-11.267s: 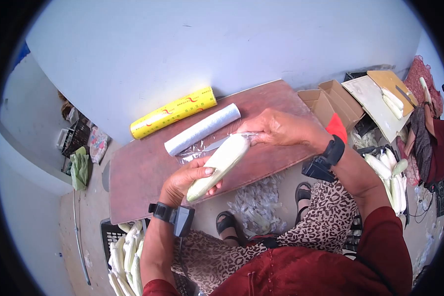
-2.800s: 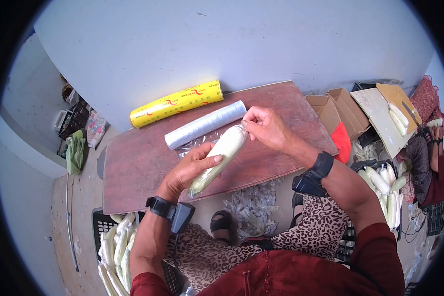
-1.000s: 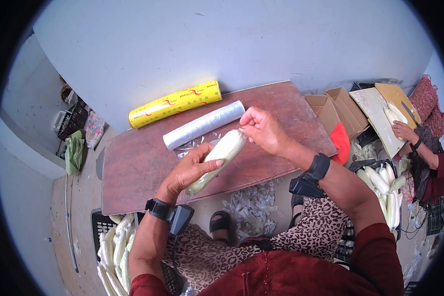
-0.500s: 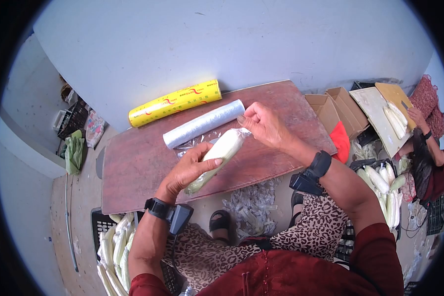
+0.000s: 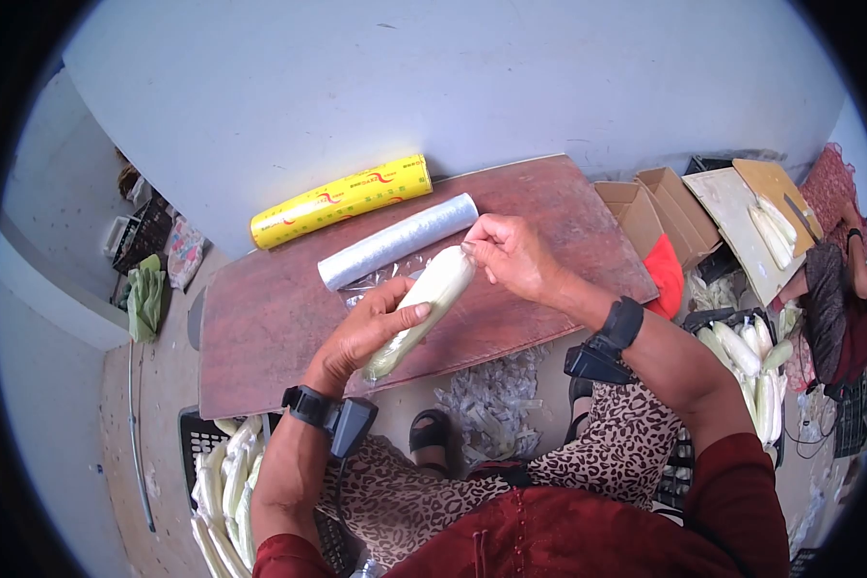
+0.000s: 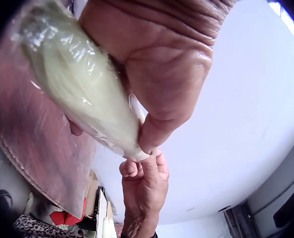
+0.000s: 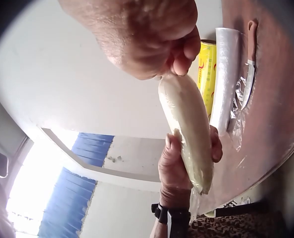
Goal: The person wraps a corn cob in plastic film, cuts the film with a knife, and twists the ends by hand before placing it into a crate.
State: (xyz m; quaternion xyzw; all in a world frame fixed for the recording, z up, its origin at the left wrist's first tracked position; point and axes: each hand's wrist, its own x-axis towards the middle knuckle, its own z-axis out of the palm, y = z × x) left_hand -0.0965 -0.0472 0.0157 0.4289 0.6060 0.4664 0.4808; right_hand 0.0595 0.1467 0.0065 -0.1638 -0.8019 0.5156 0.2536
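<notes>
A long pale green vegetable (image 5: 424, 310) wrapped in clear film is tilted over the front of the reddish table (image 5: 270, 332). My left hand (image 5: 368, 332) grips its middle, thumb on top. At the upper end, my right hand (image 5: 520, 258) pinches the tip or the film there. Shiny film covers the vegetable (image 6: 82, 89) in the left wrist view. Loose film hangs from the lower end of the vegetable (image 7: 186, 129) in the right wrist view. Behind it lies a roll of clear film (image 5: 398, 241), and a knife (image 7: 250, 69) rests beside the roll.
A yellow printed roll (image 5: 342, 202) lies by the wall. Crates of pale vegetables stand at lower left (image 5: 229, 491) and right (image 5: 756, 371). Cardboard boxes (image 5: 657, 220) and a red cloth (image 5: 663, 276) are right of the table. Film scraps (image 5: 496, 405) cover the floor. Another person's arm (image 5: 857, 260) shows far right.
Compared with half a second ago, my right fingers have come down onto the vegetable's upper end. Earlier, the film there was looser. The other person's hand has moved away from the board.
</notes>
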